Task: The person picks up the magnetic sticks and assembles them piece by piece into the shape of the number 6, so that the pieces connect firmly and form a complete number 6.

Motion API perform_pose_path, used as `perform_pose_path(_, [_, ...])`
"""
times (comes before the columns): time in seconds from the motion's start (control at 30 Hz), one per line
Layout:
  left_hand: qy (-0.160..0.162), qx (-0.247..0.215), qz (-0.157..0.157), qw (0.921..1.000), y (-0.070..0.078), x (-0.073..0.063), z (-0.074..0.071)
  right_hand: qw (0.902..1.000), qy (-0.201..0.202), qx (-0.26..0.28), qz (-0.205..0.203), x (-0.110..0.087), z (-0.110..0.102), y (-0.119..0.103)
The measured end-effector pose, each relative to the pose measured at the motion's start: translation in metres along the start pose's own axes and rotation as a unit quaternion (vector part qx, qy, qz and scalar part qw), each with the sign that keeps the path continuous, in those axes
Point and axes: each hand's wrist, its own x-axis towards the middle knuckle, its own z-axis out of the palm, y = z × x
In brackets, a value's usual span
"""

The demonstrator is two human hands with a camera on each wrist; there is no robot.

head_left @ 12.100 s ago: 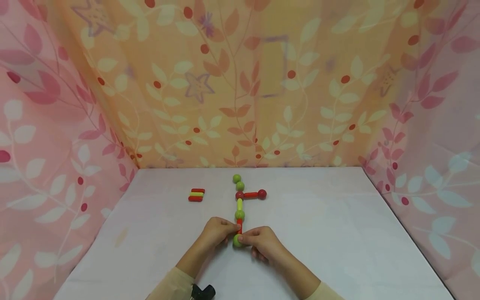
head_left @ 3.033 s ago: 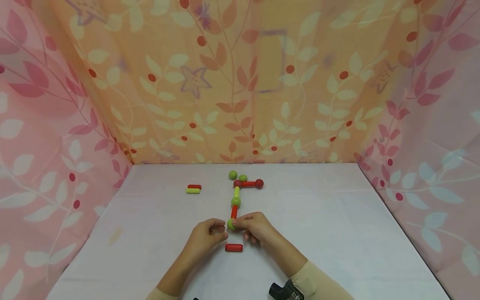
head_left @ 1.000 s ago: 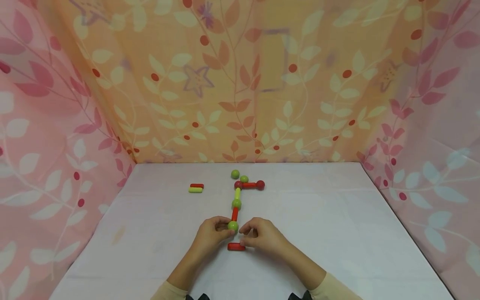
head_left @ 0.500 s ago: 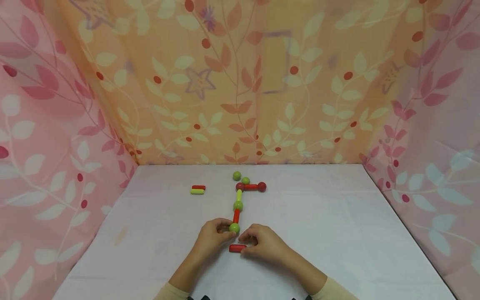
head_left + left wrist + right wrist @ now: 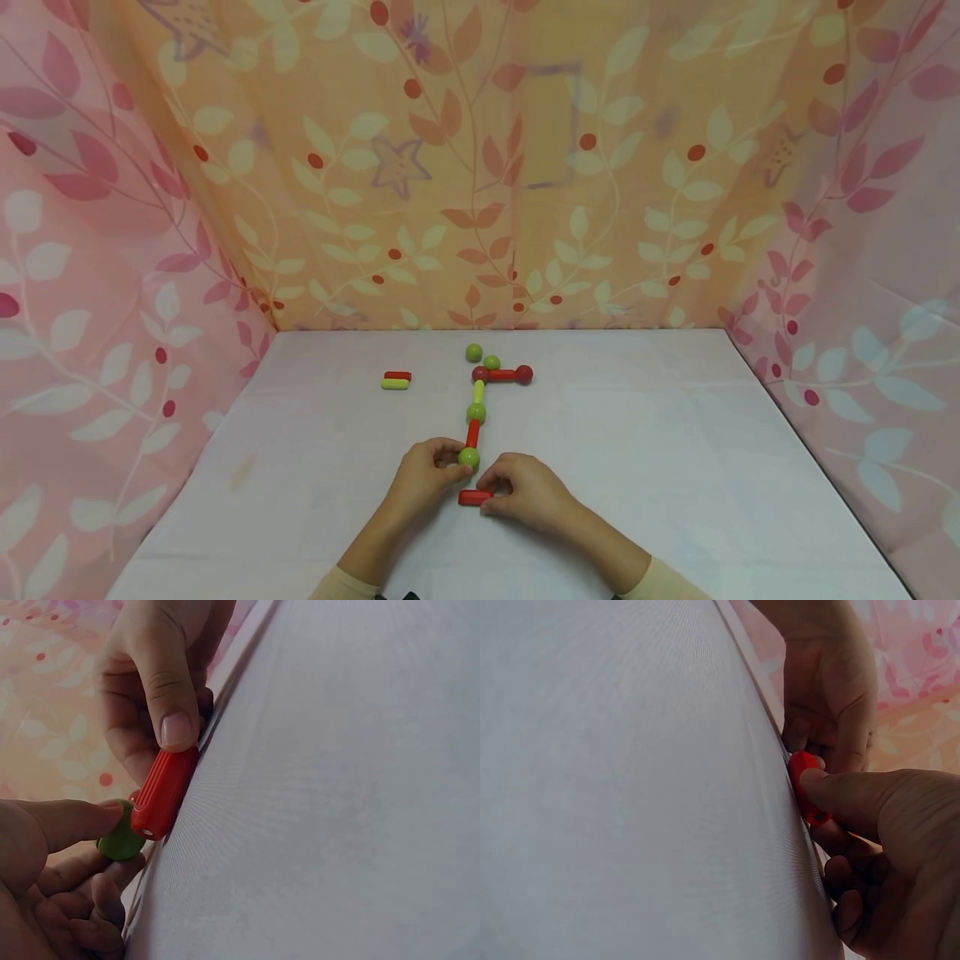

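Note:
My left hand (image 5: 423, 479) holds the near green ball (image 5: 469, 458) of a chain of balls and rods, fingers behind it and thumb at its near side. A red rod (image 5: 477, 435) runs from this ball to a second green ball (image 5: 476, 412). A loose red plastic rod (image 5: 472, 497) lies crosswise just nearer than the chain. My right hand (image 5: 532, 492) pinches that rod's right end between thumb and fingers, clearest in the right wrist view, where the rod (image 5: 805, 802) sits under the thumb. In the left wrist view the grooved rod (image 5: 161, 795) partly covers the green ball (image 5: 120, 841).
Farther up the chain, a yellow-green rod (image 5: 478, 392) leads to a red ball (image 5: 480, 375). From there a red rod (image 5: 502, 376) reaches another red ball (image 5: 524, 375). Two green balls (image 5: 474, 352) sit beyond. A red and a yellow-green rod (image 5: 395, 384) lie left on the white table (image 5: 675, 467).
One red rod has left the stack at left and lies near the hands. My left hand has taken the near green ball over from my right, which has moved down to the loose red rod.

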Motion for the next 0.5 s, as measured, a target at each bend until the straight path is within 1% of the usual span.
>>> perform_pose_path(0.07, [0.0,0.001,-0.005,1.0,0.0,0.0,0.0,1.0,-0.001,-0.003,0.0,0.0,0.001,0.0])
perform_pose_path(0.17, [-0.002,0.004,-0.002,1.0,-0.001,0.0,0.0,1.0,-0.004,-0.005,-0.004,0.0,0.001,0.0])
perform_pose_path(0.27, [-0.002,0.003,-0.002,1.0,-0.002,0.001,0.0,0.9997,-0.013,-0.001,-0.022,0.0,-0.002,0.001])
perform_pose_path(0.3, [-0.002,0.002,0.004,1.0,-0.002,0.001,0.0,0.9994,-0.017,0.001,-0.03,0.001,-0.004,0.002])
perform_pose_path(0.4, [-0.001,0.0,0.007,1.0,-0.002,0.001,0.001,0.9981,-0.027,0.005,-0.056,0.002,-0.013,0.002])
perform_pose_path(0.5, [0.0,0.002,0.012,0.9999,-0.003,0.001,0.0,0.9972,-0.02,0.002,-0.072,0.005,-0.028,0.0])
